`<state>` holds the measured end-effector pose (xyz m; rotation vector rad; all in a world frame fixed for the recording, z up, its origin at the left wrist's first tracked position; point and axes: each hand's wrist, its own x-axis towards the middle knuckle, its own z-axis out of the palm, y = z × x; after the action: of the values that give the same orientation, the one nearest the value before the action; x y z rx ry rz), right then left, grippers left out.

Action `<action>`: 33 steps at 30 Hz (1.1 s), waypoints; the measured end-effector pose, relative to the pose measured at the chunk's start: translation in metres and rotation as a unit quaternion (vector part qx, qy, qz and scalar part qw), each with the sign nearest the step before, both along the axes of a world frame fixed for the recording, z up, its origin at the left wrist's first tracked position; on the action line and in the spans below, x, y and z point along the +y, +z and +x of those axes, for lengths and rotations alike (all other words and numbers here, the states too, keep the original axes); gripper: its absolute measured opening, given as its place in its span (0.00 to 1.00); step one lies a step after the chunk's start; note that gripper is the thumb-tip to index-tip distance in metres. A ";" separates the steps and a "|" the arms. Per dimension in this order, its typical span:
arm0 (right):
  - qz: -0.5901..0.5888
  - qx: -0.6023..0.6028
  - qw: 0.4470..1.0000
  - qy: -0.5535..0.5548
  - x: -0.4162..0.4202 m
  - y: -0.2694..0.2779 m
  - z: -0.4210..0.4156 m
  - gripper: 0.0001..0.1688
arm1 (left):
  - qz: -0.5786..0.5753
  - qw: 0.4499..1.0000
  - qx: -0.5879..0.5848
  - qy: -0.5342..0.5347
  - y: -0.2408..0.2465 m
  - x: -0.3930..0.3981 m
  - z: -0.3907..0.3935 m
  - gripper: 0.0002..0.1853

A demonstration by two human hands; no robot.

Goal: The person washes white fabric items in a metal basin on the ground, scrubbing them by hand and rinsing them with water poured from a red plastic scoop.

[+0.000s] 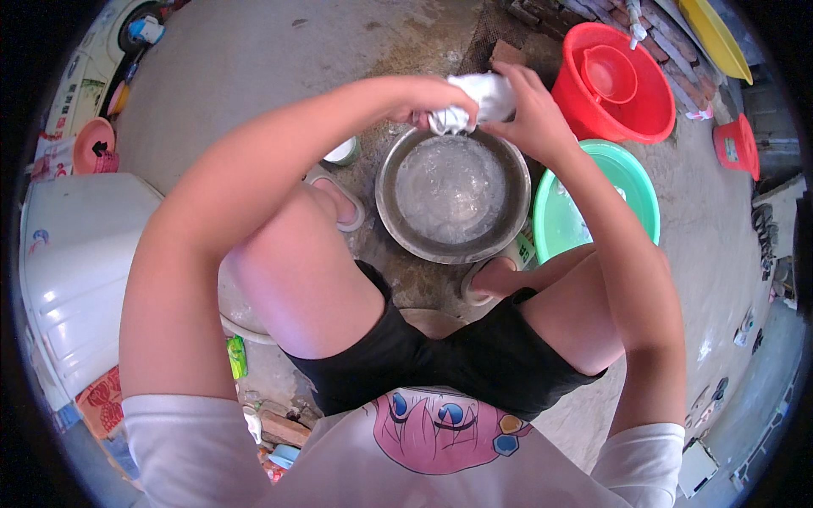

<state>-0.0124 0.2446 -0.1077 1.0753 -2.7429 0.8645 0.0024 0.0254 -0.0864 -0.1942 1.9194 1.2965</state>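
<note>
A wet white cloth item (481,89) is held above the far rim of a metal basin (389,209). My left hand (439,101) grips a bunched part of it, with folds sticking out under the fingers. At its other end my right hand (532,108) has the thumb below and the fingers curled over the far side. What kind of garment or cloth it is, I cannot tell. Cloudy water with bubbles (452,190) fills the basin, which stands on the floor between my feet.
To the right, a green basin (649,197) holds water and pale items. Beyond it a red tub (657,120) contains a red dipper (610,73), below a tap (636,28). A small round container (343,152) stands left of the metal basin. A white washing machine (95,254) is far left.
</note>
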 end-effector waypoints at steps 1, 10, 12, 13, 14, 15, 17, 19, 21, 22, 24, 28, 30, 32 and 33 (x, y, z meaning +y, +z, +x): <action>-0.041 0.010 0.999 -0.005 -0.001 0.001 -0.001 0.53 | 0.076 0.995 -0.040 0.045 0.001 -0.004 -0.003 0.13; -0.145 0.106 0.982 0.061 -0.009 0.052 0.015 0.46 | 0.257 0.963 -0.075 0.035 0.045 -0.016 0.002 0.17; -0.105 0.072 0.987 0.094 -0.008 0.059 0.017 0.60 | 0.257 0.960 -0.112 0.012 0.048 -0.012 0.010 0.17; -0.106 0.098 0.983 0.114 -0.008 0.056 0.017 0.60 | 0.258 0.958 -0.129 0.000 0.048 -0.009 0.013 0.17; -0.107 0.124 0.977 0.134 -0.008 0.052 0.015 0.60 | 0.262 0.957 -0.123 -0.015 0.043 -0.006 0.017 0.17; -0.110 0.149 0.970 0.155 -0.010 0.049 0.013 0.60 | 0.258 0.958 -0.126 -0.017 0.040 -0.005 0.019 0.18; -0.149 0.205 0.954 0.160 -0.015 0.044 0.013 0.49 | 0.250 0.959 -0.131 -0.021 0.035 -0.003 0.022 0.18; -0.149 0.175 0.960 0.161 -0.017 0.034 0.016 0.53 | 0.219 0.961 -0.156 -0.066 0.046 -0.005 0.023 0.18; -0.142 0.112 0.971 0.155 -0.017 0.032 0.020 0.43 | 0.197 0.967 -0.145 -0.066 0.044 -0.003 0.027 0.19; -0.113 0.092 0.976 0.159 -0.017 0.035 0.021 0.41 | 0.191 0.966 -0.151 -0.091 0.043 -0.006 0.028 0.20; -0.079 0.056 0.981 0.168 -0.019 0.039 0.025 0.35 | 0.141 0.978 -0.093 -0.120 0.044 -0.007 0.033 0.16; 0.012 0.026 0.986 0.163 -0.024 0.024 0.023 0.30 | 0.037 0.985 -0.031 -0.164 0.035 -0.006 0.036 0.18; 0.045 -0.016 0.985 0.163 -0.027 0.016 0.021 0.28 | 0.013 0.984 -0.020 -0.177 0.014 -0.005 0.033 0.19; 0.089 -0.049 0.984 0.149 -0.027 0.011 0.018 0.27 | -0.026 0.982 0.001 -0.185 0.000 0.000 0.029 0.23; 0.117 -0.060 0.982 0.135 -0.027 0.010 0.017 0.28 | -0.045 0.981 0.012 -0.189 -0.003 0.002 0.028 0.25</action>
<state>0.0042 0.2176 -0.0980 1.5150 -2.8989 0.6640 0.0305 0.0271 -0.0897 0.1379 1.9219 0.9624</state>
